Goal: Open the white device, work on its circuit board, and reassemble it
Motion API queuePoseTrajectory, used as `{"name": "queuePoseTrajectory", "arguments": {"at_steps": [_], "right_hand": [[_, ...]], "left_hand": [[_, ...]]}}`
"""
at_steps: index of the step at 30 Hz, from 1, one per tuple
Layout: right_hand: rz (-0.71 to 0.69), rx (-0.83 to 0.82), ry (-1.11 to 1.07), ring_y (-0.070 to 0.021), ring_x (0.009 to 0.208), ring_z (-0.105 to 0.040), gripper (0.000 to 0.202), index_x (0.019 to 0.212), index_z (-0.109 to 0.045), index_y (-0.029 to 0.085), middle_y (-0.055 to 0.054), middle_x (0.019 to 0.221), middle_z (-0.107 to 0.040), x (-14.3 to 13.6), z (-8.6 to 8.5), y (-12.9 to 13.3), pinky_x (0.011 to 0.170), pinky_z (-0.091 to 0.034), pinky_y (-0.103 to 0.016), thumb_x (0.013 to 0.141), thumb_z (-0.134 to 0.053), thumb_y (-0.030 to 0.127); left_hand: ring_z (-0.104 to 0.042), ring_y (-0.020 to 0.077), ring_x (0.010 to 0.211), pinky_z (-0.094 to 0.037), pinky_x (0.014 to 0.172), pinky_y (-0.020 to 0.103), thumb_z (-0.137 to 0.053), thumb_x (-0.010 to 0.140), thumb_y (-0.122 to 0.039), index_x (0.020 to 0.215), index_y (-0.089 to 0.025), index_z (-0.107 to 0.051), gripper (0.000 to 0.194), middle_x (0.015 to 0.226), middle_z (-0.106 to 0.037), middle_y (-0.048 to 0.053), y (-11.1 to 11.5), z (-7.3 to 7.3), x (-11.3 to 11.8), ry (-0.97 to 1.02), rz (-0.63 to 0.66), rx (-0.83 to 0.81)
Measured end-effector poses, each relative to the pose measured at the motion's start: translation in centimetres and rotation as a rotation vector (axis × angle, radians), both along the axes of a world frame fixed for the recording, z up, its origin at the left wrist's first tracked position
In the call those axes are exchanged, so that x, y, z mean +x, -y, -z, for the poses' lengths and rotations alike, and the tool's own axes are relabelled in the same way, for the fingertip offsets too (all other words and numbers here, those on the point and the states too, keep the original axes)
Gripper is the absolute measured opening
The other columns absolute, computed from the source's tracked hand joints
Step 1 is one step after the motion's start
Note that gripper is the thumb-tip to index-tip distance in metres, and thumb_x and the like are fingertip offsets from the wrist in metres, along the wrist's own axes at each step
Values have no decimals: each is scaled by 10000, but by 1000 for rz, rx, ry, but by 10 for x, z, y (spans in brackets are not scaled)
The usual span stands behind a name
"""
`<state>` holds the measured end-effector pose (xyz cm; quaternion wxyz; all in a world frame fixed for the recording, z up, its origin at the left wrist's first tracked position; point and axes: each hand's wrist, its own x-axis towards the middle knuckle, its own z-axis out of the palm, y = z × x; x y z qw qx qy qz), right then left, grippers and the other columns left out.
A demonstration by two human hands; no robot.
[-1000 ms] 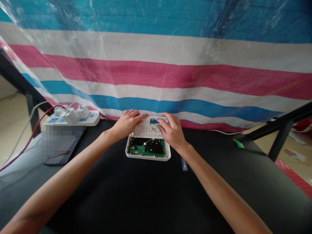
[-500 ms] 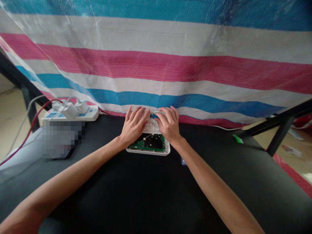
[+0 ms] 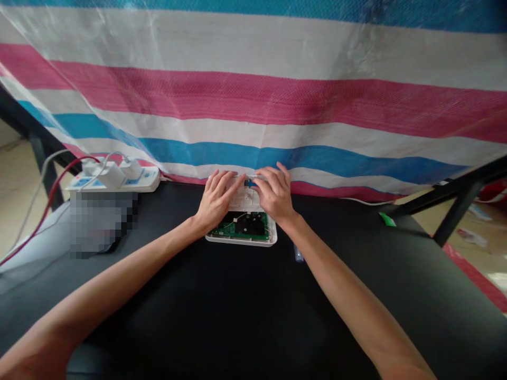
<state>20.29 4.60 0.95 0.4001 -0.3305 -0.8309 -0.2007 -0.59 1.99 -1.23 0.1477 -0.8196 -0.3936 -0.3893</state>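
Left hand (image 3: 217,202) shifted inward, board (image 3: 242,228) partly hidden

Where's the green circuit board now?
Just below centre in the head view, the green circuit board lies in the white casing, its far-left corner behind the left hand.

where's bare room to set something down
Bare black surface shows between the left forearm and right forearm, nearer than the white case; also between the right forearm and the green piece. Crowded: under the left hand and right hand at the case, and around the power strip.
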Motion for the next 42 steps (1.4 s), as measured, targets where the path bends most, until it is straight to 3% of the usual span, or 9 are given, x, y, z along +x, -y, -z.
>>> {"name": "queuePoseTrajectory", "arguments": {"at_steps": [6, 14, 25, 33, 38, 42], "right_hand": [[-13, -1, 6, -248, 1140, -581, 286, 1082, -682, 203, -78, 1121, -661, 1, 6, -7, 1184, -276, -593, 1039, -406, 268], [-61, -72, 58, -267, 1179, -570, 304, 1177, -651, 206, -91, 1141, -660, 0, -2, -7, 1205, -232, -612, 1037, -384, 246], [-50, 11, 101, -243, 1127, -600, 299, 1071, -683, 184, -92, 1086, -674, -1, -7, -9, 1189, -295, -590, 1021, -389, 168], [33, 61, 112, -249, 1112, -590, 182, 977, -703, 164, -124, 1132, -668, 3, -14, 1, 1124, -379, -506, 987, -542, 249], [-11, 67, 258, -249, 1141, -561, 234, 1008, -692, 158, -134, 1202, -662, 7, -21, -6, 1045, -396, -471, 1013, -460, 184], [-133, 151, 444, -257, 1092, -564, 264, 1072, -665, 117, -150, 1159, -672, 11, -30, -16, 954, -419, -447, 1020, -408, 137]], "left_hand": [[-480, 241, 1293, -315, 1171, 522, -319, 986, -65, 1469, -259, -486, 547, 1365, -559, 117, 0, -4, -1, 24, 19, -38], [-480, 238, 1284, -310, 1176, 537, -333, 969, -55, 1459, -271, -500, 561, 1360, -566, 105, -1, -2, -1, 43, 7, -50], [-493, 241, 1267, -332, 1161, 569, -373, 872, 30, 1458, -260, -498, 666, 1327, -578, 106, -10, -1, -3, 43, 54, -29], [-489, 242, 1272, -336, 1163, 562, -371, 870, 45, 1462, -225, -490, 661, 1326, -569, 123, -7, -1, -3, 48, 61, 38], [-496, 247, 1274, -357, 1154, 555, -374, 870, 51, 1490, -241, -451, 690, 1336, -572, 122, -6, -2, -2, 49, 60, 73], [-503, 257, 1266, -362, 1146, 570, -373, 882, 34, 1486, -226, -460, 663, 1337, -580, 130, -9, 1, -4, 63, 73, 91]]}}
